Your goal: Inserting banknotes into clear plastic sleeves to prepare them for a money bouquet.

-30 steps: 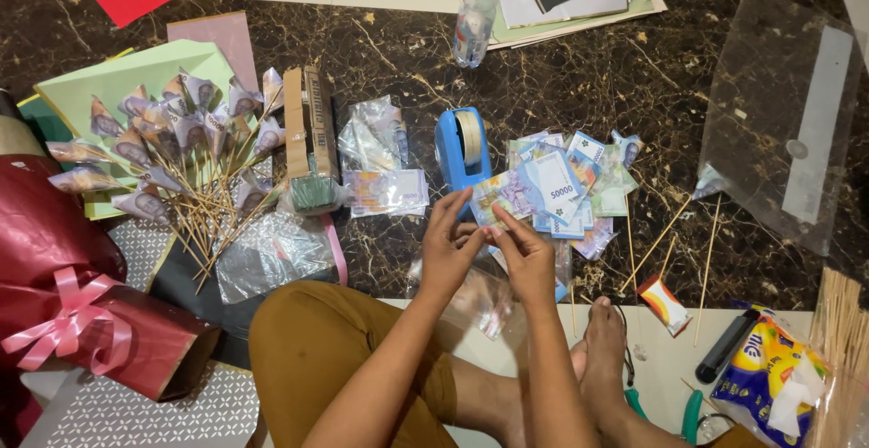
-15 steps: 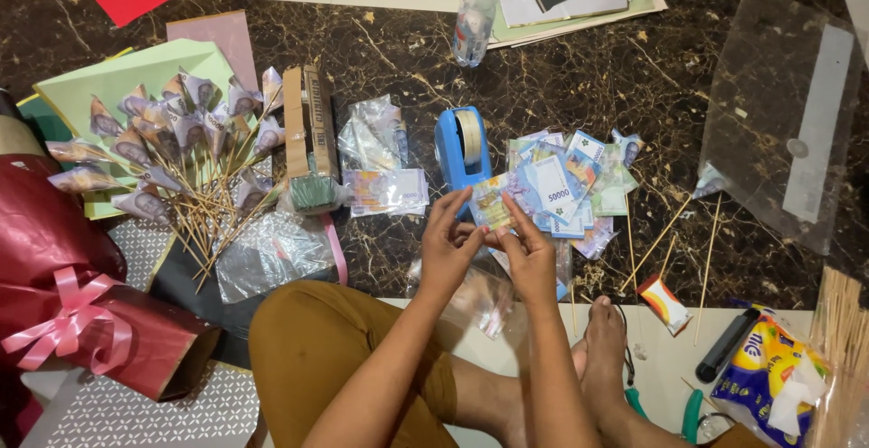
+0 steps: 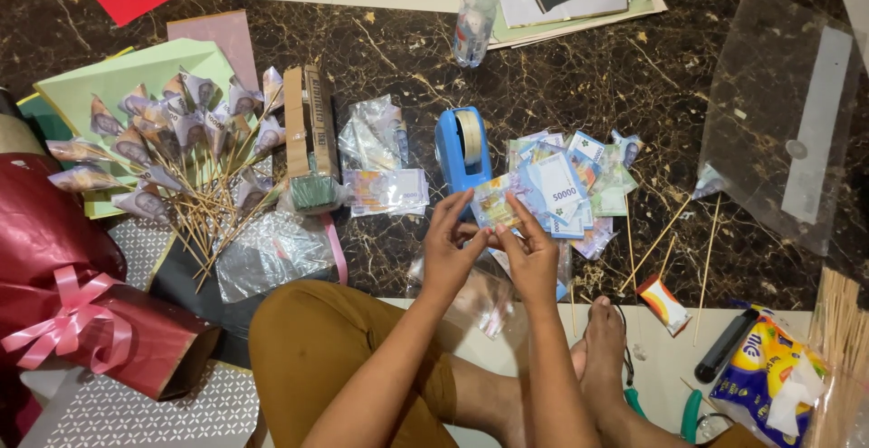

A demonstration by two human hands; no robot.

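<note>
Dark marbled floor (image 3: 634,77), bearing all items; the blue tape dispenser (image 3: 463,151) is the landmark. Far left of the dispenser: a dark red wrapped bundle with pink ribbon (image 3: 63,317). Left of the dispenser: a fan of folded banknote cones on thin wooden skewers (image 3: 186,154), lying over pale green paper (image 3: 109,72). Far right of the dispenser: a clear plastic sheet (image 3: 778,122). Just right of the dispenser: a loose heap of banknotes (image 3: 575,181), touching or nearly touching its side. Just left of it: crumpled clear wrappers and a flat note (image 3: 385,190), and a narrow cardboard box (image 3: 308,122). Above it: a clear plastic bottle (image 3: 475,9). Below and right: loose skewers (image 3: 661,240) slanting on the floor. Directly below the dispenser: the left hand (image 3: 448,253) and right hand (image 3: 534,262), side by side, thumbs and fingertips of both pinched together on one small banknote (image 3: 496,204). The note stands just above the fingers, between them and the dispenser, at the near edge of the heap; its long axis runs roughly left to right, slightly tilted, so each hand pinches one lower corner or edge. Both hands are equally near; neither is free. Whether a clear sleeve covers the note cannot be told, though crumpled clear film (image 3: 489,299) lies under the wrists.
</note>
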